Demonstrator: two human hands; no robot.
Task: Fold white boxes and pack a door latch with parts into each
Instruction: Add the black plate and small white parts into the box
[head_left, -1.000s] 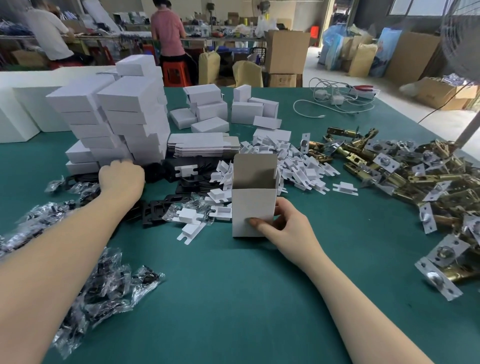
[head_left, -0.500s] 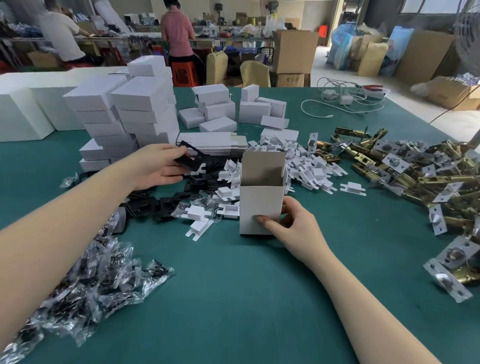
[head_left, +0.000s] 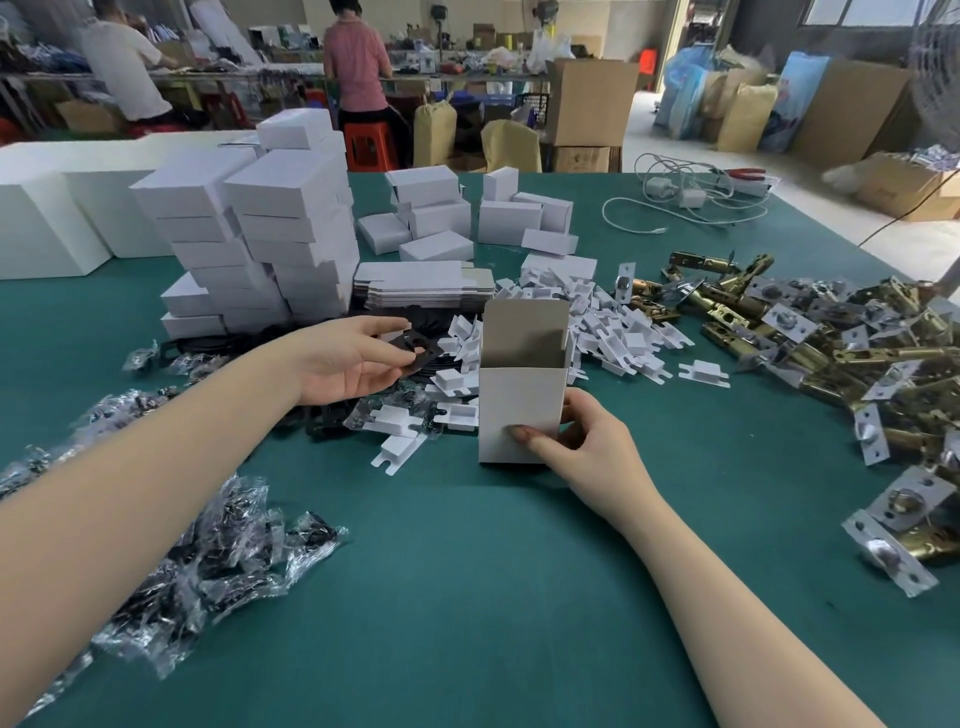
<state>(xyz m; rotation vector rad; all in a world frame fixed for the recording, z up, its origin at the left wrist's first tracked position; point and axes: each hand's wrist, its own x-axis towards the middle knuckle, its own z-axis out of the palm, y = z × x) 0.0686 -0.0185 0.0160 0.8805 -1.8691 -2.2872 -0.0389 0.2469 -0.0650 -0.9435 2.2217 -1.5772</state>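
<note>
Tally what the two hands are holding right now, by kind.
Open white box, in the right hand: 1
Flat black part, in the left hand: 1
Total: 2

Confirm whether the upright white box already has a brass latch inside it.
No. The white box steadied by the right hand stands open with only bare cardboard visible inside, while the brass latches lie heaped on the table.

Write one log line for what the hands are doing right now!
left hand: pinches black plate | right hand: holds white box upright, top flap open | door latches: piled on right, untouched
</note>
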